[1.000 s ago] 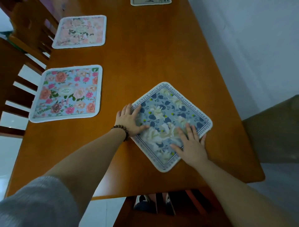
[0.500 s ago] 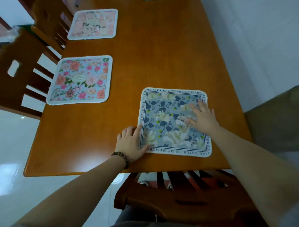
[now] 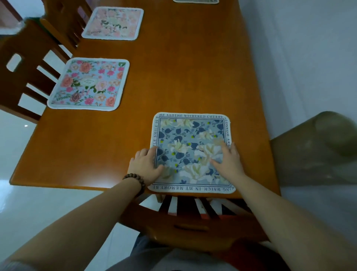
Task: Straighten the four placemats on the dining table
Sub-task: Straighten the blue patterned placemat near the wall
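A blue placemat with white flowers and a lettered border (image 3: 190,139) lies square to the near edge of the wooden dining table (image 3: 173,77). My left hand (image 3: 145,166), with a bead bracelet at the wrist, rests flat on its lower left edge. My right hand (image 3: 229,161) lies flat on its lower right part, fingers spread. A pink-and-blue floral placemat (image 3: 88,84) sits at the left edge. A pale pink one (image 3: 114,23) lies beyond it. Only the edge of a fourth placemat (image 3: 196,1) shows at the top.
A wooden chair back (image 3: 185,222) stands right under the near table edge in front of me. More wooden chairs (image 3: 25,77) line the left side. A grey-green padded seat (image 3: 316,150) stands close to the table's right corner. A white wall runs along the right.
The blue placemat has turned from a diamond angle to square with the table edge. Both hands have slid toward its near corners, and my view has shifted closer.
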